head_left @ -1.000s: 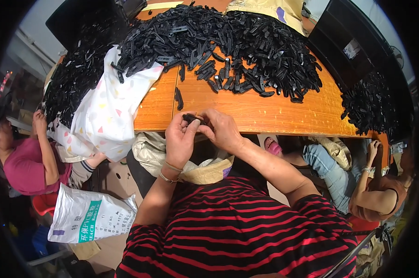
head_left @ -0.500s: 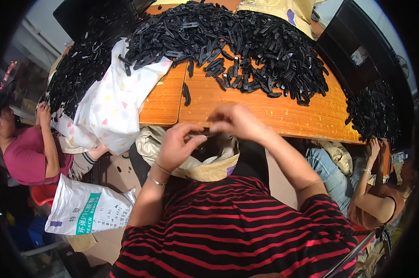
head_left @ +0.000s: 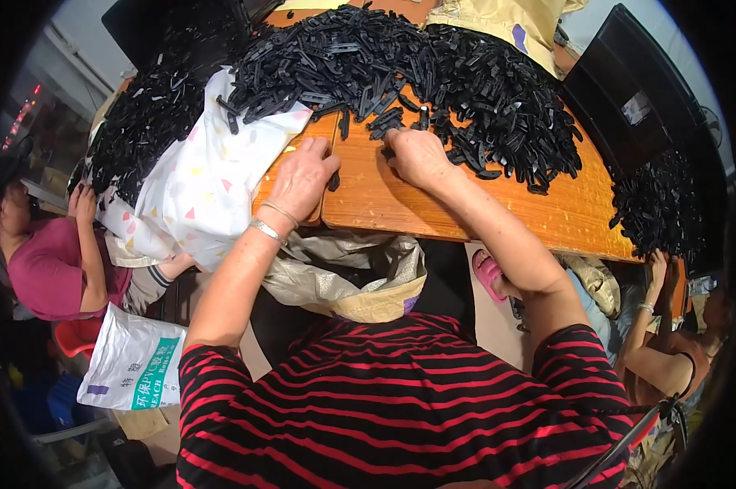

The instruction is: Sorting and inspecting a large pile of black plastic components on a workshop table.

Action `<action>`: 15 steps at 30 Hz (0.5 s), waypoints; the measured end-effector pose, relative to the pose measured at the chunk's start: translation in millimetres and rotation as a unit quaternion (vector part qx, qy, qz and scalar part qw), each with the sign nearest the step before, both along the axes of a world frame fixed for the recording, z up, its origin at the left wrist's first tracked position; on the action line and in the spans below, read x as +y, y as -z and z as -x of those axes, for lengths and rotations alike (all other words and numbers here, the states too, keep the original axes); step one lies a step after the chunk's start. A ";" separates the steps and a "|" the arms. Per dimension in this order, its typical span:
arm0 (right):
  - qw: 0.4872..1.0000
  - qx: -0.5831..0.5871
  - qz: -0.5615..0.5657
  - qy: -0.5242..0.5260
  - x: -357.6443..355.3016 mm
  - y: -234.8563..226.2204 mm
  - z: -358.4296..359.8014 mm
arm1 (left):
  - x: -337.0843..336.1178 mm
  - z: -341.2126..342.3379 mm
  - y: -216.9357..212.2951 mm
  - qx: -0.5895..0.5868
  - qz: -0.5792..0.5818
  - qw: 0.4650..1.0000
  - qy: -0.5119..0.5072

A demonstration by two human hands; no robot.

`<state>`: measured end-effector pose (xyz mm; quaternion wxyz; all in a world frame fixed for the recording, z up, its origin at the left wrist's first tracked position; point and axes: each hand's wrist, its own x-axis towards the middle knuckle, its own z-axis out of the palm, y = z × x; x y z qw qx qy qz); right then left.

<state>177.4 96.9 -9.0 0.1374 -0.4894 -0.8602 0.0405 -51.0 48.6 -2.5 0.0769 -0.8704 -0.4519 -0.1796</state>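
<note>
My left hand (head_left: pixel 304 178) is on the wooden table (head_left: pixel 433 204), its fingers bent down over a small elongated black plastic piece (head_left: pixel 333 180), partly hidden by them. To its right, my right hand (head_left: pixel 421 159) reaches to the near edge of the heap, fingers curled at a small cluster of black plastic pieces (head_left: pixel 386 122); its fingertips are partly hidden. Across the back of the table spreads a big heap of the same black pieces (head_left: pixel 327 61). An open woven sack (head_left: pixel 380 301) stands in my lap, below the table edge.
A white patterned cloth (head_left: pixel 205 171) hangs over the table's left side. One person (head_left: pixel 54 269) works at the left, another (head_left: pixel 665 350) at the right beside a black bin (head_left: pixel 628 90). A white printed sack (head_left: pixel 127 359) lies lower left. A pink sandal (head_left: pixel 487 273) shows under the table.
Both hands have moved from above the sack forward onto the table. The left has come down over the lone black piece, the right to the heap's near edge. The sack's mouth is now uncovered.
</note>
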 end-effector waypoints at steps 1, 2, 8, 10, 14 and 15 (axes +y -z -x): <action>1.000 0.002 0.007 -0.013 -1.8 -0.4 -4.4 | 1.2 0.5 -0.5 -0.012 -0.015 0.999 0.026; 1.000 0.005 0.014 -0.026 -4.1 -0.8 -8.1 | 0.6 0.8 -0.4 -0.012 -0.014 0.999 0.028; 0.974 0.205 0.082 -0.051 -30.9 -19.0 -15.9 | -12.0 -9.8 10.5 -0.269 0.126 0.954 -0.031; 0.958 0.259 0.113 -0.054 -36.4 -24.2 -14.3 | -15.0 -14.3 12.2 -0.571 0.402 0.716 -0.009; 0.940 0.311 0.028 -0.137 -47.6 -31.7 -6.9 | -25.6 -23.9 3.8 -0.578 0.447 0.683 -0.017; 0.942 0.298 0.017 -0.152 -50.9 -33.9 -4.7 | -27.2 -25.8 3.7 -0.593 0.461 0.660 -0.007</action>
